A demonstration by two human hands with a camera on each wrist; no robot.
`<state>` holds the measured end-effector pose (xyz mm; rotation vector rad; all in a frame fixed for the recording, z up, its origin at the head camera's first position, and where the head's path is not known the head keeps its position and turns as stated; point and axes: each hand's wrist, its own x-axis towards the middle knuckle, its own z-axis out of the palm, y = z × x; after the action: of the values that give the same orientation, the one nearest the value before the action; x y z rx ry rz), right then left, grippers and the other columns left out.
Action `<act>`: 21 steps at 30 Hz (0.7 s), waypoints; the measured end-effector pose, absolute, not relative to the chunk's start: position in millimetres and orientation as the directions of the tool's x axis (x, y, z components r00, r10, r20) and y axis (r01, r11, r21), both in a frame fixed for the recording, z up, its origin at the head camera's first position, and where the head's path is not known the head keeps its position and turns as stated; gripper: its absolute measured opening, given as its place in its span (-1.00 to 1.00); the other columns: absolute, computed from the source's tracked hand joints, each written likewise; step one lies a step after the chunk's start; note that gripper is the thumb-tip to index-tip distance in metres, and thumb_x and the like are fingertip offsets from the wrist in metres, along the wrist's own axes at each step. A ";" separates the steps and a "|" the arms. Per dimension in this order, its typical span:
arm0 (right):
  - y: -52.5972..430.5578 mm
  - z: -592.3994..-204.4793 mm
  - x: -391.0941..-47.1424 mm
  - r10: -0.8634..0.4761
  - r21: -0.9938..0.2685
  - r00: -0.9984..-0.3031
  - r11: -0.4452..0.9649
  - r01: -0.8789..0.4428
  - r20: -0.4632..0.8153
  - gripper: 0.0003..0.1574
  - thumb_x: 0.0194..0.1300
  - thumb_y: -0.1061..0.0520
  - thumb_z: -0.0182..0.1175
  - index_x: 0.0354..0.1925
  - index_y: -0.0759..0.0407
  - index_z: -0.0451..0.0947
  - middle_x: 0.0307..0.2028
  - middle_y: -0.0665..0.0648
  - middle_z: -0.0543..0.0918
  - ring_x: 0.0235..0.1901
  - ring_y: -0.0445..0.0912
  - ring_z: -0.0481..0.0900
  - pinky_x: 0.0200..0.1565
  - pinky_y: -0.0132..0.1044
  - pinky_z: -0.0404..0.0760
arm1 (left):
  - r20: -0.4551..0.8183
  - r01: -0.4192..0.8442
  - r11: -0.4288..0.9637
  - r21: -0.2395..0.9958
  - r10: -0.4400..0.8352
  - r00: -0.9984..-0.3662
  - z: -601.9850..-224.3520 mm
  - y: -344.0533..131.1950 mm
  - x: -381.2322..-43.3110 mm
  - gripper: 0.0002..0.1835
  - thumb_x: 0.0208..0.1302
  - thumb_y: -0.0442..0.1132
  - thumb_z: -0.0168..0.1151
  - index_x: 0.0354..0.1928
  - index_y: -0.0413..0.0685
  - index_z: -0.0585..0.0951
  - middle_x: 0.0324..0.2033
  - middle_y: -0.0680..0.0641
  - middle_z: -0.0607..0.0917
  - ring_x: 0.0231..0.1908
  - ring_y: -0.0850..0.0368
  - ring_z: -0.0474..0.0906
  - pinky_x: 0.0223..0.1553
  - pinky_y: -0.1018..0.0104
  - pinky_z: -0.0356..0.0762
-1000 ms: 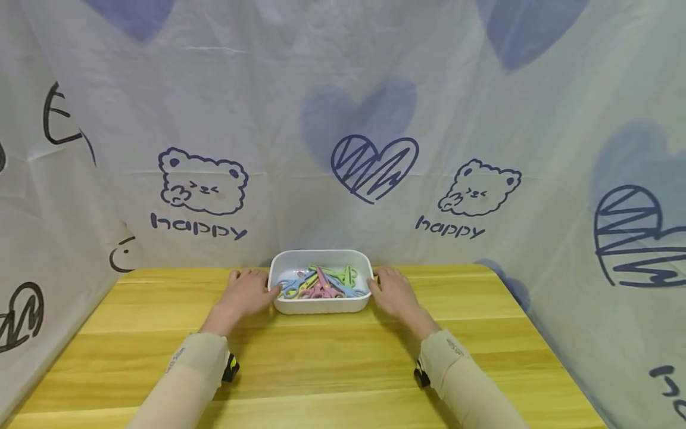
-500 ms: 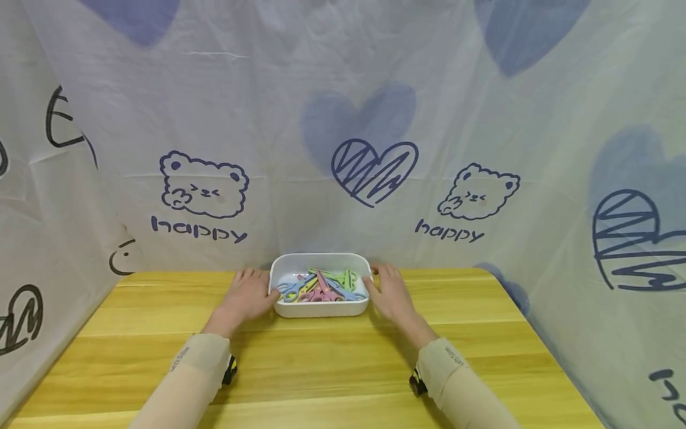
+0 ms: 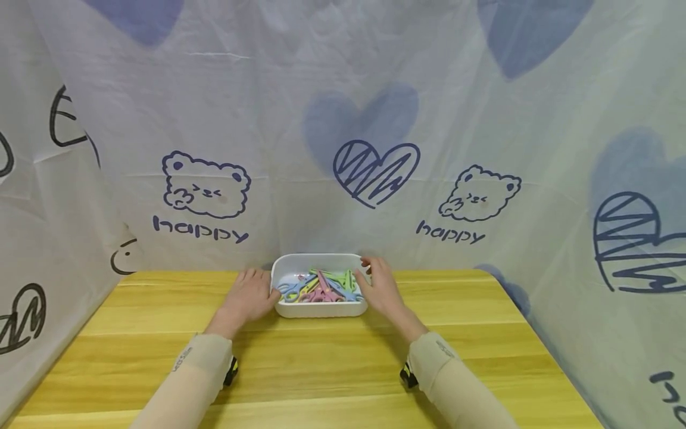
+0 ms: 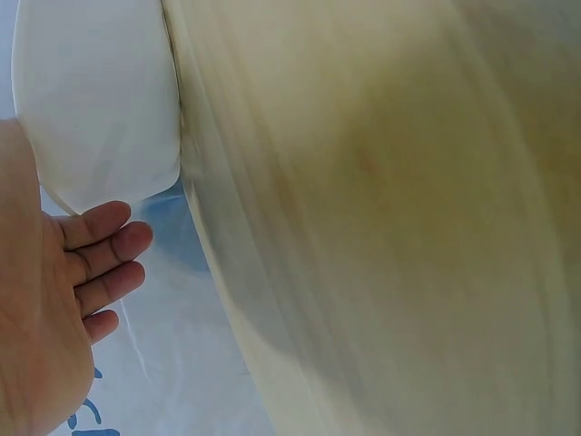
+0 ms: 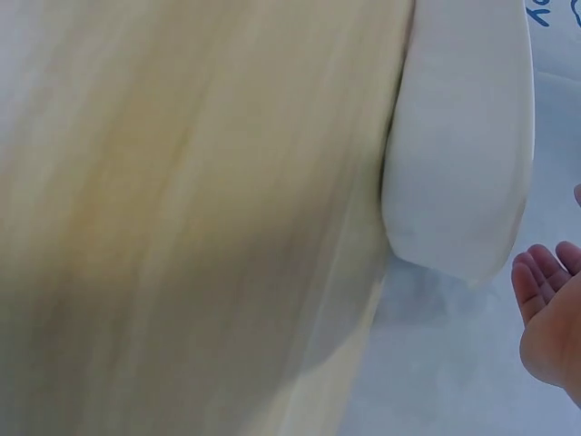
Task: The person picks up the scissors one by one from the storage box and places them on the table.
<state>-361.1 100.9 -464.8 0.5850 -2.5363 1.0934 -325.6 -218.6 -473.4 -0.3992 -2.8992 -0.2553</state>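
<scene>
A white plastic tray [image 3: 321,310] stands at the far edge of the wooden table, holding several children's scissors. Pink scissors [image 3: 321,291] lie on top, with blue scissors [image 3: 292,288] on the left and green scissors [image 3: 343,277] on the right. My left hand [image 3: 249,296] is at the tray's left end, its thumb at the rim; in the left wrist view its relaxed fingers [image 4: 109,250] lie beside the tray's corner. My right hand [image 3: 383,287] hovers at the right end, thumb over the rim; in the right wrist view its loosely bent fingers stand apart from the tray [image 5: 458,145].
The wooden table [image 3: 321,369] has its far edge against a white curtain [image 3: 300,226] printed with bears and hearts. More curtain hangs on the left and right sides. Both wrists wear black straps under beige sleeves [image 3: 179,381].
My right hand has come off the tray's right end and moved up and left over its rim. The left hand and the tray have hardly moved.
</scene>
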 end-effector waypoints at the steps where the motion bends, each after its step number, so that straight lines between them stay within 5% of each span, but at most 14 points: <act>1: 99.0 -464.5 -361.6 -0.246 -0.618 -0.866 0.618 -0.486 0.436 -0.48 0.52 0.09 0.16 0.26 0.41 0.42 0.08 0.31 0.55 0.03 0.24 0.54 0.06 0.05 0.58 | 0.225 0.283 0.949 0.140 0.248 -0.942 -473.6 -218.5 -325.3 -0.45 0.45 -0.06 0.04 0.17 -0.49 0.49 0.05 -0.36 0.61 0.09 -0.26 0.41 0.36 -0.19 0.24; 12: 81.0 -458.2 -368.0 -0.266 -0.690 -0.888 0.560 -0.459 0.374 -0.48 0.51 0.15 0.17 0.30 0.40 0.43 0.07 0.29 0.60 -0.07 0.07 0.62 0.02 -0.01 0.65 | 0.231 0.280 0.950 0.134 0.245 -0.941 -475.1 -217.6 -325.5 -0.47 0.45 -0.07 0.03 0.10 -0.50 0.49 0.00 -0.36 0.59 0.08 -0.28 0.41 0.39 -0.19 0.22; 21: 70.1 -458.3 -373.4 -0.307 -0.760 -0.914 0.517 -0.393 0.264 -0.57 0.37 0.23 0.25 0.13 0.46 0.55 -0.13 0.25 0.71 -0.14 0.08 0.69 0.01 -0.06 0.68 | 0.221 0.279 0.951 0.133 0.246 -0.944 -476.8 -218.0 -325.9 -0.48 0.45 -0.06 0.02 0.10 -0.48 0.49 -0.08 -0.30 0.58 0.03 -0.25 0.43 0.33 -0.17 0.29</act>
<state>-373.4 70.1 -458.3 0.6132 -2.6517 1.3664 -325.9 -218.0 -476.8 -0.3952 -2.9019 -0.2404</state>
